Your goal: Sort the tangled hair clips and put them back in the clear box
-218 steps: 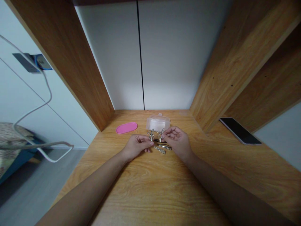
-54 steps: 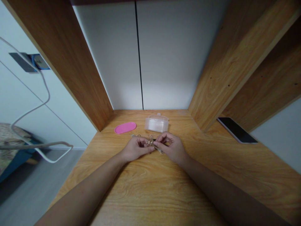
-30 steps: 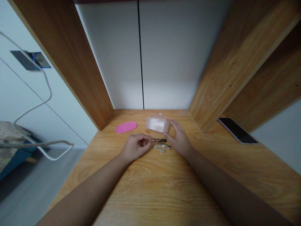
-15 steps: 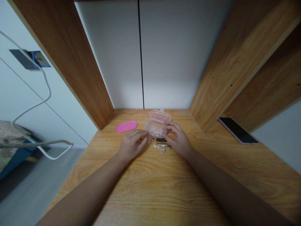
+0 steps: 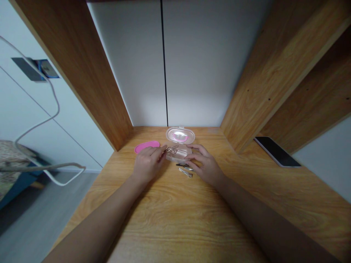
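Since the frame half a second ago, the bunch of looped, rose-gold metal wire pieces [image 5: 172,149] has moved from in front of the clear, oval plastic box [image 5: 176,159] to its mouth, and the box itself has shifted slightly leftward and nearer, its clear oval lid with a pink handle [image 5: 179,132] tipped back behind it. Just left of the box, the left hand [image 5: 148,160] pinches the wire pieces between thumb and fingers; they overlap the left part of the opening, though whether they touch the box's floor cannot be told. At the right end of the box, the right hand [image 5: 207,168] grips its wall and seems to steady it. Near the front of the box, a slim black clip [image 5: 180,165] and slim silver metal clips [image 5: 185,172] lie on the wood-grain table [image 5: 175,212], and a flat, bright pink oval tray [image 5: 141,147] lies to its left, partly hidden by the left hand. The step in hand looks to be placing the wire pieces in the box. The next move likely calls for lowering them fully, holding the box still, and loosening the left fingertips without snagging loops on the rim.
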Tool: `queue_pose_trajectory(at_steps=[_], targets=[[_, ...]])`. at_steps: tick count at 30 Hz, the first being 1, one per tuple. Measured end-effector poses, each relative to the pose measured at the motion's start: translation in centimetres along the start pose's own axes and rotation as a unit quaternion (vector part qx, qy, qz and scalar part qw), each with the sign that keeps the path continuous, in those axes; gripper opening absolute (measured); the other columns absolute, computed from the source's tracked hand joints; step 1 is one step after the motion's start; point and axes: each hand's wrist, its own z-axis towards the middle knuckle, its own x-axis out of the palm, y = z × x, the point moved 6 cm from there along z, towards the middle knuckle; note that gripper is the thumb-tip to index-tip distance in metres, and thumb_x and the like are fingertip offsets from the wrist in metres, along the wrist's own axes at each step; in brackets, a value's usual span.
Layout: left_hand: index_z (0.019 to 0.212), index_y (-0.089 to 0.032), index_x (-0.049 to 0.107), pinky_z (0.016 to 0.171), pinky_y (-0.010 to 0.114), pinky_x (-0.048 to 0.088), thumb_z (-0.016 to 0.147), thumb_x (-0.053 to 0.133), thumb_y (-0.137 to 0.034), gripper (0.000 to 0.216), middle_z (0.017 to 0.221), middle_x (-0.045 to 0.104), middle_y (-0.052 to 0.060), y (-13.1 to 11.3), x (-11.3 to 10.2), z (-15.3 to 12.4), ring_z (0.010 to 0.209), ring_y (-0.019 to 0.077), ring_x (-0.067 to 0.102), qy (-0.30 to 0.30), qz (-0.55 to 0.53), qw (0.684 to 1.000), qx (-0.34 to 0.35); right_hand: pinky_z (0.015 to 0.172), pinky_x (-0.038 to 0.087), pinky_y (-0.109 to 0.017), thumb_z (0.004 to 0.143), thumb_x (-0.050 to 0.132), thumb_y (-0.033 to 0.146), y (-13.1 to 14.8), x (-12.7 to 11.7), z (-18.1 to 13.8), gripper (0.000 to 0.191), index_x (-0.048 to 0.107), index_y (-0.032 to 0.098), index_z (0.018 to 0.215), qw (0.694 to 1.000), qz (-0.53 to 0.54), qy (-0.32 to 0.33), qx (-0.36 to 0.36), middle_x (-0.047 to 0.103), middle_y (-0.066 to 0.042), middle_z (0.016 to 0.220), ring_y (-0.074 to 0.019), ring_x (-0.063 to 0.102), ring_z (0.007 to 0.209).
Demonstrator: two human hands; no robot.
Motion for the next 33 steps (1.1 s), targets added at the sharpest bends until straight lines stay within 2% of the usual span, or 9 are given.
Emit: queue_pose_trajectory(at_steps=[3, 9, 13, 17, 22, 27, 30, 33], targets=[[0.102, -0.018, 0.070, 0.073, 0.033, 0.055, 0.091, 0.067, -0.024, 0.013, 0.088, 0.077, 0.007, 0.1, -0.2, 0.3, 0.080, 0.0217, 0.071, 0.013, -0.006, 1.000, -0.018, 0.096, 0.057, -0.041, 0.093, 0.064, 0.017, 0.5, 0.1, 0.0, 0.013, 0.072, 0.024, 0.101, 1.000, 0.011, 0.008, -0.018, 0.054, -0.012, 0.133, -0.0222, 0.069, 0.104], [0.096, -0.017, 0.072, 0.070, 0.033, 0.053, 0.092, 0.067, -0.026, 0.011, 0.084, 0.076, 0.007, 0.0, -0.2, 0.5, 0.076, 0.0212, 0.067, 0.029, -0.018, 0.999, -0.013, 0.092, 0.058, -0.040, 0.094, 0.062, 0.017, 0.7, 0.2, -0.2, 0.013, 0.071, 0.023, 0.101, 0.999, 0.018, 0.011, -0.030, 0.053, -0.012, 0.134, -0.0208, 0.070, 0.101], [0.102, -0.017, 0.074, 0.068, 0.033, 0.053, 0.092, 0.068, -0.030, 0.018, 0.082, 0.076, 0.007, 0.6, 0.2, 0.3, 0.074, 0.0206, 0.065, 0.028, -0.036, 0.998, -0.040, 0.099, 0.056, -0.041, 0.093, 0.064, 0.017, 0.6, 0.2, -0.1, 0.013, 0.072, 0.023, 0.100, 1.000, 0.009, 0.011, -0.023, 0.054, -0.012, 0.134, -0.0228, 0.067, 0.110], [0.102, -0.018, 0.075, 0.070, 0.034, 0.053, 0.091, 0.069, -0.030, 0.017, 0.089, 0.078, 0.006, 1.0, 0.6, 0.2, 0.076, 0.0205, 0.063, 0.038, -0.055, 0.997, -0.049, 0.100, 0.055, -0.041, 0.092, 0.064, 0.017, 0.6, 0.1, 0.0, 0.015, 0.074, 0.026, 0.100, 1.000, 0.006, 0.009, -0.007, 0.056, -0.010, 0.131, -0.0243, 0.064, 0.116], [0.098, -0.019, 0.074, 0.083, 0.040, 0.055, 0.094, 0.065, -0.031, 0.016, 0.101, 0.077, 0.007, 0.6, 0.6, 0.3, 0.091, 0.0227, 0.065, 0.050, -0.082, 0.995, -0.034, 0.105, 0.052, -0.044, 0.091, 0.064, 0.016, 0.1, -0.4, 0.0, 0.018, 0.074, 0.027, 0.100, 1.000, 0.000, -0.024, 0.017, 0.056, -0.009, 0.130, -0.0261, 0.059, 0.123], [0.118, -0.021, 0.068, 0.094, 0.047, 0.054, 0.094, 0.062, -0.031, 0.026, 0.122, 0.070, 0.011, 0.1, 1.7, -0.1, 0.109, 0.0271, 0.063, 0.112, -0.104, 0.987, -0.040, 0.107, 0.050, -0.048, 0.089, 0.066, 0.019, -1.6, -0.8, 0.0, 0.014, 0.075, 0.025, 0.098, 0.994, 0.006, -0.075, 0.079, 0.057, -0.010, 0.124, -0.0257, 0.060, 0.119], [0.131, -0.022, 0.059, 0.100, 0.049, 0.052, 0.093, 0.061, -0.026, 0.038, 0.134, 0.063, 0.012, -0.3, 2.1, -0.2, 0.118, 0.0279, 0.060, 0.125, -0.118, 0.985, -0.035, 0.104, 0.053, -0.047, 0.089, 0.066, 0.021, -2.8, -0.6, -0.2, 0.016, 0.074, 0.025, 0.103, 0.989, 0.031, -0.082, 0.119, 0.056, -0.009, 0.124, -0.0245, 0.062, 0.116], [0.136, -0.022, 0.055, 0.102, 0.050, 0.051, 0.092, 0.059, -0.024, 0.044, 0.138, 0.060, 0.013, -0.5, 2.2, -0.3, 0.121, 0.0279, 0.058, 0.131, -0.126, 0.983, -0.029, 0.097, 0.058, -0.043, 0.090, 0.064, 0.023, -3.3, -0.4, -0.4, 0.022, 0.073, 0.026, 0.110, 0.987, 0.050, -0.080, 0.131, 0.056, -0.009, 0.126, -0.0235, 0.062, 0.115]])
